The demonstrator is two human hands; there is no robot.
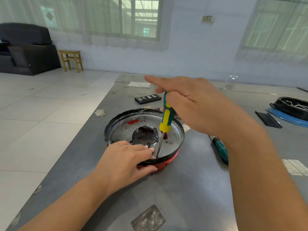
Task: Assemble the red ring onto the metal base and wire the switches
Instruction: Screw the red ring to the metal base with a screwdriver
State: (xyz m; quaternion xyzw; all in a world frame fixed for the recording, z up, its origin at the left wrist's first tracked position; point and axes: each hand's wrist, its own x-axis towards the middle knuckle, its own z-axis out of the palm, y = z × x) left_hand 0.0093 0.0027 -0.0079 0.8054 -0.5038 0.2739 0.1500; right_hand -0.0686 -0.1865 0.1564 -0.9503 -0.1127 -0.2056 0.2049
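Red ring (160, 165) mostly hidden under metal base (173, 139), left hand (126, 162) covering rim

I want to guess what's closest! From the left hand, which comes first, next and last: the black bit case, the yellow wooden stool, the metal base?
1. Metal base: touching; the left hand rests on its near rim.
2. Black bit case: farther back on the table, beyond the base.
3. Yellow wooden stool: farthest, on the floor by the far wall, to the left.

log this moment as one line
left hand holds red ring | right hand holds screwdriver | tip in metal base
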